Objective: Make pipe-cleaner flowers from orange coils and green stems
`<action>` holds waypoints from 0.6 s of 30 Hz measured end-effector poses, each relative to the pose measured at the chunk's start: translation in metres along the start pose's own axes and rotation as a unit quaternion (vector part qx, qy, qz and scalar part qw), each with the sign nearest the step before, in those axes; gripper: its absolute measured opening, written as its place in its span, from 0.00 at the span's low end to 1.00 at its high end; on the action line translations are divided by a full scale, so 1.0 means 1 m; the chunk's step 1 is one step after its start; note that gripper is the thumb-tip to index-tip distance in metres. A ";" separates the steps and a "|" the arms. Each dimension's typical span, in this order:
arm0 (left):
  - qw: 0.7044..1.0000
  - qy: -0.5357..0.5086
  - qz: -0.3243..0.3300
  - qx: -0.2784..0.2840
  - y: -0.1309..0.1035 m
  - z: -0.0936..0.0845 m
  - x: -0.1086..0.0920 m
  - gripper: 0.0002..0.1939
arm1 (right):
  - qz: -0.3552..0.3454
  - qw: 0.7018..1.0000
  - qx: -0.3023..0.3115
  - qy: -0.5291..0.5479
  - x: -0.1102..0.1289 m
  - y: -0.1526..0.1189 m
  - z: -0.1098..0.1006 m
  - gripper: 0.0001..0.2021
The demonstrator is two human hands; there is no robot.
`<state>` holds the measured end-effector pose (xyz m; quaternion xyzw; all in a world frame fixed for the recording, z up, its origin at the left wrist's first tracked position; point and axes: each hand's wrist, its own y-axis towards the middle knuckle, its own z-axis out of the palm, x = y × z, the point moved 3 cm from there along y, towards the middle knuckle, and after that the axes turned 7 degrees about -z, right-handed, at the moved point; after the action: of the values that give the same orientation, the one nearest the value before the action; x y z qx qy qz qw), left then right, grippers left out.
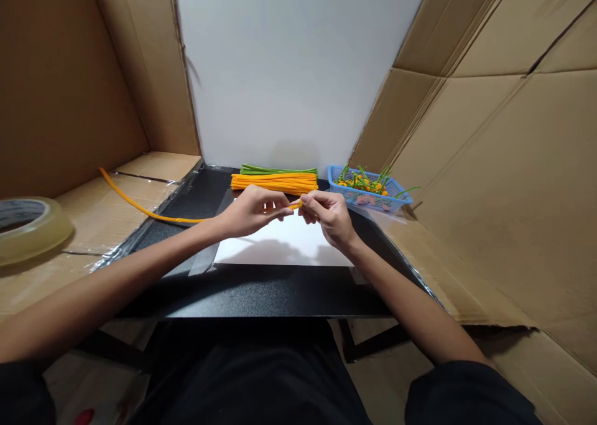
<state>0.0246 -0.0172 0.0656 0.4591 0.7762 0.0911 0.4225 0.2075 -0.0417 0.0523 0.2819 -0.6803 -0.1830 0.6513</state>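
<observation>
An orange pipe cleaner runs from beyond my left forearm out over the cardboard on the left. Its other end lies between my hands, above a white sheet of paper. My left hand is closed in a pinch on it. Close by on the right, my right hand pinches the tip, which looks bent or curled; the fingers partly hide it. Behind the hands lies a bundle of orange pipe cleaners, with green pipe cleaners just beyond.
At the back right, a blue basket holds several orange pieces with green stems. A roll of clear tape rests on cardboard at the left. Cardboard walls flank the black table on both sides, and a pale wall stands behind.
</observation>
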 end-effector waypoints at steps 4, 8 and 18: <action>0.997 -0.011 -0.045 0.060 0.003 -0.007 0.004 0.17 | -0.004 1.000 0.014 -0.005 0.001 0.001 0.000 0.13; 0.994 -0.033 -0.059 0.087 0.002 -0.005 0.006 0.16 | 0.030 0.998 0.010 0.063 -0.002 0.000 0.003 0.12; 0.984 0.029 -0.020 0.174 0.007 -0.018 0.007 0.06 | 0.151 0.969 0.194 0.037 0.000 -0.003 0.008 0.13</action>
<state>0.0142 -0.0034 0.0771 0.5073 0.8009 -0.0407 0.3156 0.1995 -0.0447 0.0498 0.3033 -0.7127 0.0636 0.6293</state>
